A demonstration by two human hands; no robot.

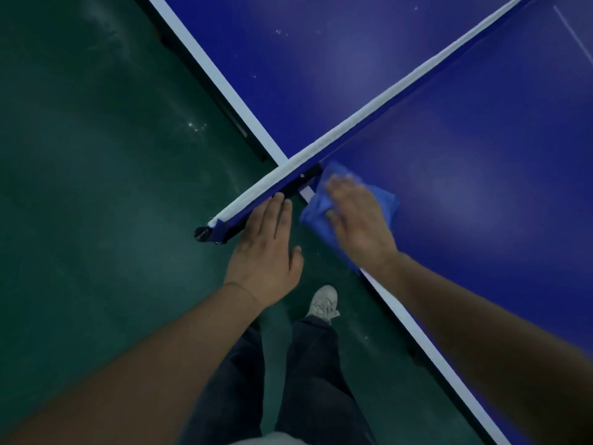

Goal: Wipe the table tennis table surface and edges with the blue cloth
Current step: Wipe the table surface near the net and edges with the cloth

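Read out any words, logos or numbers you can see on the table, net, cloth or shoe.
No readable text in this view.
The table tennis table: plain blue with white lines, no lettering.
The net and net clamp: no print, only a pale dot.
The blue cloth and shoe: no label visible.

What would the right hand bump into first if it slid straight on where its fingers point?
Probably the net's black clamp; the right hand presses the blue cloth just short of it.
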